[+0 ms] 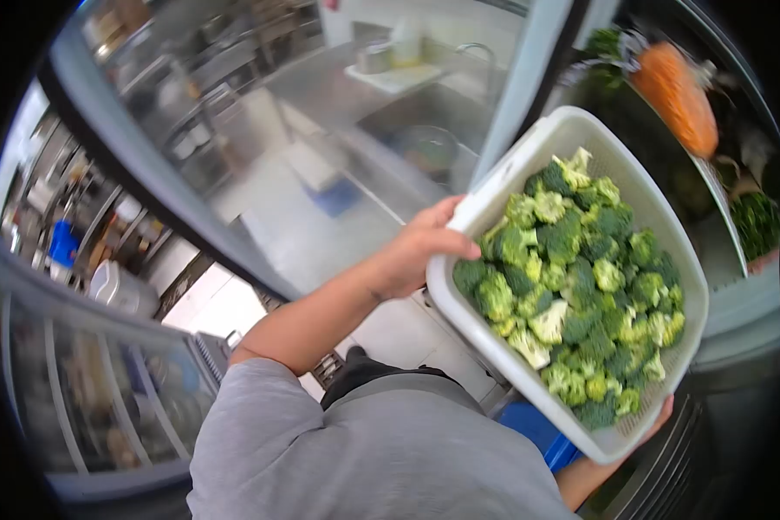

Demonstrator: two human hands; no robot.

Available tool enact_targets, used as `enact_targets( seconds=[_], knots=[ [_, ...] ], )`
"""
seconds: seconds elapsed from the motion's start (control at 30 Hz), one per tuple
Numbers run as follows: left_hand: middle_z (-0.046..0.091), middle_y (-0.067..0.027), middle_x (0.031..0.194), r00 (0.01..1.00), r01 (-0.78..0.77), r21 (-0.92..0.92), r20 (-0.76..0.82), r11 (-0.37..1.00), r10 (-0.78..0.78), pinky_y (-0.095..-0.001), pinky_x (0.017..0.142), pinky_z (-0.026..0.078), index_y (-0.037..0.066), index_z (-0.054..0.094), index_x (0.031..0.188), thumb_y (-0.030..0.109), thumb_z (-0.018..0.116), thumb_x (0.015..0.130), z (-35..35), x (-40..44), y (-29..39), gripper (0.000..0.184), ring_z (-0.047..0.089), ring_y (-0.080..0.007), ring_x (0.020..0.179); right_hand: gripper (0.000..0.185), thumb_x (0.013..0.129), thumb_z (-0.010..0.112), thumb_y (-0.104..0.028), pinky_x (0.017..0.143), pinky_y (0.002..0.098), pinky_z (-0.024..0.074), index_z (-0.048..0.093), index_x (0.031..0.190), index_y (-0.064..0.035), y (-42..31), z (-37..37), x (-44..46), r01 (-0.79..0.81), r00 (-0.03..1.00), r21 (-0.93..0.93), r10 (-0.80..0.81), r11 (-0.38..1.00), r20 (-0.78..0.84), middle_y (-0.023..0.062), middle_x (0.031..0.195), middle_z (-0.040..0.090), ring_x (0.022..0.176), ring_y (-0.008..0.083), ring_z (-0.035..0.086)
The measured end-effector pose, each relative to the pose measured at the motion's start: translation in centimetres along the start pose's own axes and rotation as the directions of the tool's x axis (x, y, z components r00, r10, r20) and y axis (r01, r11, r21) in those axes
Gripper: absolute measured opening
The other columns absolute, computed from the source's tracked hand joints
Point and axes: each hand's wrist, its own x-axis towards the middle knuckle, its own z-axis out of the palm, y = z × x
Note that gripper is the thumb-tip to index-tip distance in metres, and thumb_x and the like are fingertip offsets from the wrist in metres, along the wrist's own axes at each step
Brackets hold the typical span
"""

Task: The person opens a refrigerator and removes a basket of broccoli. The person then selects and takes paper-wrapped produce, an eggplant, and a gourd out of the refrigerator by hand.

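A pale plastic basket (485,342) with perforated sides is held tilted in front of me. Broccoli florets (594,282) fill much of it, a few showing pale cut faces. My left hand (429,247) grips the rim on the near left side, its thumb over the edge. At the lower right corner, my right hand (654,425) supports the basket from outside; most of its fingers are hidden behind the wall.
Beside the basket, refrigerator shelves hold a bag of orange carrots (678,100) and leafy greens (757,224). A framed glass door (169,186) stands at left, with a sink (425,130) seen through glass. A blue container (533,429) is below the basket.
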Motion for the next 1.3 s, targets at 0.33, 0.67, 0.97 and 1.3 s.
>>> enact_targets(
  seconds=[0.33, 0.67, 0.97, 1.3],
  knots=[
    [0.047, -0.0119, 0.121, 0.834, -0.099, -0.111, -0.552, 0.989, 0.022, -0.0307, 0.093, 0.036, 0.002, 0.031, 0.133, 0.004, 0.059, 0.064, 7.4, -10.5, -2.9, 0.074, 0.046, -0.0218, 0.111, 0.064, 0.082, 0.043, -0.048, 0.09, 0.039, 0.0386, 0.04, 0.127, -0.0021, -5.3, 0.8, 8.5, -0.243, 0.919, -0.187, 0.287, 0.952, 0.271, 0.0139, 0.123, 0.046, 0.108, 0.0263, 0.047],
    [0.055, -0.017, 0.109, -0.212, -0.38, 0.533, -0.846, 0.756, 0.489, -0.0352, 0.084, 0.042, -0.004, 0.049, 0.116, 0.03, 0.051, 0.073, 23.8, -21.3, -12.1, 0.054, 0.054, -0.027, 0.096, 0.041, 0.078, 0.054, -0.036, 0.067, 0.0323, 0.0467, 0.056, 0.101, -0.0017, 3.7, 1.4, 12.4, -0.458, 0.504, -0.459, 0.648, 0.761, 0.572, 0.0111, 0.087, 0.059, 0.078, 0.0193, 0.057],
    [0.057, -0.0153, 0.106, -0.189, -0.507, 0.521, -0.844, 0.686, 0.502, -0.034, 0.085, 0.042, -0.004, 0.05, 0.113, 0.027, 0.052, 0.075, 19.9, -32.0, -3.6, 0.049, 0.055, -0.0256, 0.094, 0.057, 0.076, 0.055, -0.039, 0.082, 0.0358, 0.0442, 0.049, 0.114, 0.0027, 13.7, 15.3, 1.5, -0.683, 0.025, -0.6, 0.835, 0.416, 0.55, 0.0184, 0.106, 0.056, 0.092, 0.027, 0.056],
    [0.055, -0.0149, 0.105, -0.3, -0.425, 0.613, -0.79, 0.666, 0.535, -0.0325, 0.083, 0.042, -0.005, 0.049, 0.113, 0.025, 0.052, 0.074, 17.8, -31.1, -5.6, 0.049, 0.053, -0.0242, 0.096, 0.054, 0.074, 0.058, -0.04, 0.077, 0.036, 0.0463, 0.052, 0.109, 0.0004, 18.8, 19.1, 3.7, -0.638, -0.1, -0.66, 0.808, 0.396, 0.581, 0.0173, 0.098, 0.057, 0.085, 0.0255, 0.057]
  ],
)
